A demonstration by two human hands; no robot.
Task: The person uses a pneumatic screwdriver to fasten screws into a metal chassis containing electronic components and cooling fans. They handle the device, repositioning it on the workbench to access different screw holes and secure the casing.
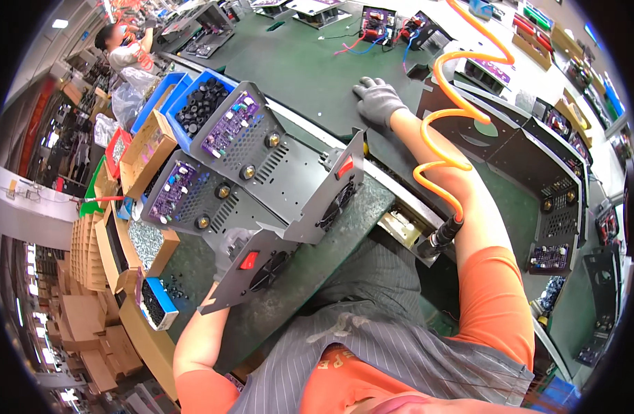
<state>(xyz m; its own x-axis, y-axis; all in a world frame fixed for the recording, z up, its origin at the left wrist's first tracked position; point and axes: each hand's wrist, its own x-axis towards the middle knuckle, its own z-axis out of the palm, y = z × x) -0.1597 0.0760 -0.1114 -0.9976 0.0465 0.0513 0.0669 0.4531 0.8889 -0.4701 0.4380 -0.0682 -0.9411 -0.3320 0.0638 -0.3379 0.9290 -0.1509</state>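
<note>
The left hand point(231, 250) reaches in behind the switch panel of the nearer grey chassis point(251, 217), whose base stretches out ahead of its fingers; they're partly hidden, so I can't tell whether they grip. A second chassis point(286, 165) sits just beyond. The right hand point(379, 101) rests on the bench point(310, 72), fingers slightly apart.
</note>
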